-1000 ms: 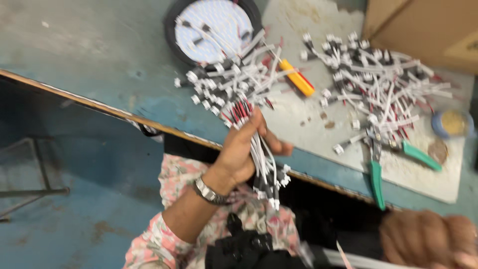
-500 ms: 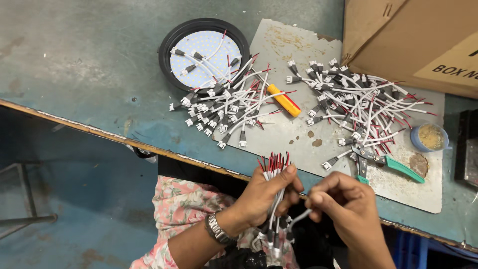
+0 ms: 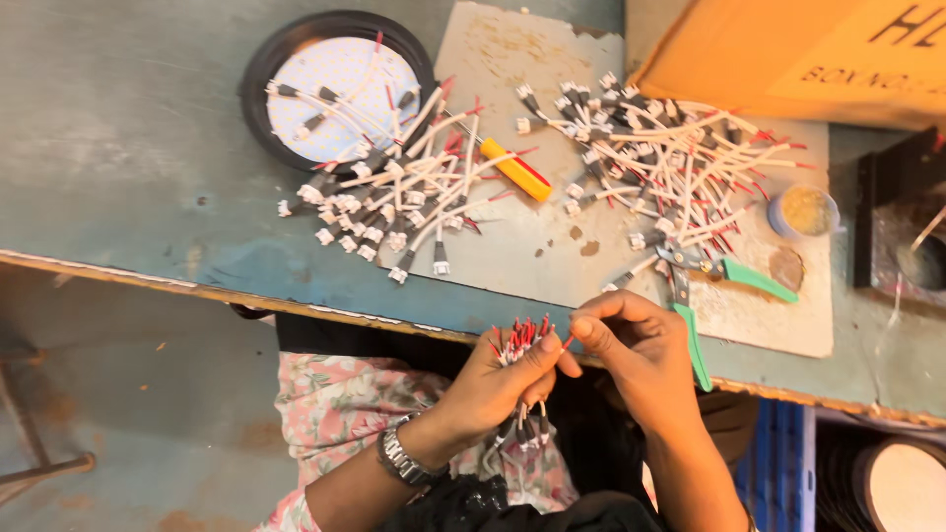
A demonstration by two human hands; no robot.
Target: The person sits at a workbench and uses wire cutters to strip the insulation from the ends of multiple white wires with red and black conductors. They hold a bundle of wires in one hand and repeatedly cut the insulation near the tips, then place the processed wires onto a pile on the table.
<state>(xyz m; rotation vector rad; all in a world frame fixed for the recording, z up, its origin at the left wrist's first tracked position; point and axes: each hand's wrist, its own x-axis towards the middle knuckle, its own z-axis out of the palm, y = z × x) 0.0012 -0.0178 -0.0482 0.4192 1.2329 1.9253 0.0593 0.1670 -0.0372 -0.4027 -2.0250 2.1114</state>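
on the worn blue bench (image 3: 128, 167) lie two loose heaps of leads (image 3: 394, 197), while below its edge the left hand (image 3: 493, 389) fists a bundle (image 3: 520, 340) and the right hand (image 3: 631, 345) pinches one red tip, where a slack fist could likely let leads slip down.

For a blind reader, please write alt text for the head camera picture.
A person's left hand grips a bundle of wires while the right hand pinches one wire tip. On the table above lie two wire piles, a round black lamp, green pliers and a cardboard box.
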